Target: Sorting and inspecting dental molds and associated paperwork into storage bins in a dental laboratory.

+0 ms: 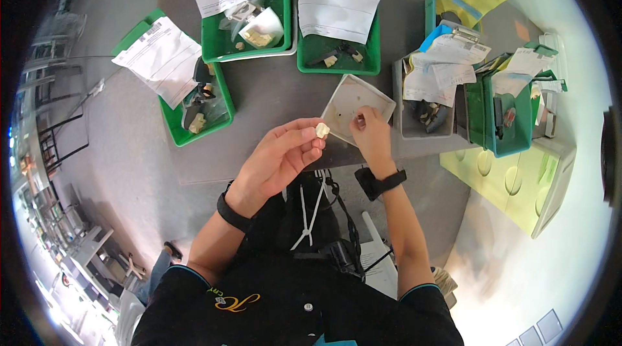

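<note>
Between the thumb and fingers of my left hand is a small lumpy cream-coloured piece, held up by the near left side of a shallow white tray. My right hand reaches over the tray's right part with its fingertips pinched together. Whatever they hold, if anything, is too small or hidden to make out. A few tiny specks lie on the tray's floor. Both wrists wear black bands.
Green bins with papers stand around: one at left, one at back left, one at back middle. They hold cream and dark pieces. A grey bin and stacked green bins stand right, on the dark table.
</note>
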Demonstrator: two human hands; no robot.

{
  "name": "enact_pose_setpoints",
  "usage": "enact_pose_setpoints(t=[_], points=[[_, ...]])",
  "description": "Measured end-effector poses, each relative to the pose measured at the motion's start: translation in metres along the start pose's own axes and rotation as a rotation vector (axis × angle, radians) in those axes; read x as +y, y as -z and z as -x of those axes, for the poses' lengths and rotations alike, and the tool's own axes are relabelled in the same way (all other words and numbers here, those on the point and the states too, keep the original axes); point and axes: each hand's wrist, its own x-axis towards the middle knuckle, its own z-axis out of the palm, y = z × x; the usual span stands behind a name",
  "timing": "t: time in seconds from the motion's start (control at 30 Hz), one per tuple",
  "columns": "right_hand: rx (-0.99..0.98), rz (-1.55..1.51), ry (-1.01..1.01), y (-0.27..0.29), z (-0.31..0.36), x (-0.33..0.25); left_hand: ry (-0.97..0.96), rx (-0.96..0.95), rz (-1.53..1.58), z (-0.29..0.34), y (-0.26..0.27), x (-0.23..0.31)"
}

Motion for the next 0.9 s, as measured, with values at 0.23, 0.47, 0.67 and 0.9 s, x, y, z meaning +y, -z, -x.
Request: enact_pose_setpoints(t=[0.23, 0.47, 0.67, 0.9], points=[[0.007, -0.966, -0.154, 0.095, 0.010, -0.107, -0.185, 0.026, -0.212, 0.022, -0.026, 0.008], [-0.011, -1.161, -0.105, 0.115, 0.019, -0.133, -0.480, 0.048, -0.569, 0.024, -0.034, -0.001], [0.021, -1.084, -0.131, 0.112, 0.023, -0.140, -0.702, -0.003, -0.744, 0.027, -0.036, -0.006], [0.117, -0.708, 0.067, 0.115, 0.023, -0.147, -0.757, 0.085, -0.816, 0.030, -0.041, -0.003]])
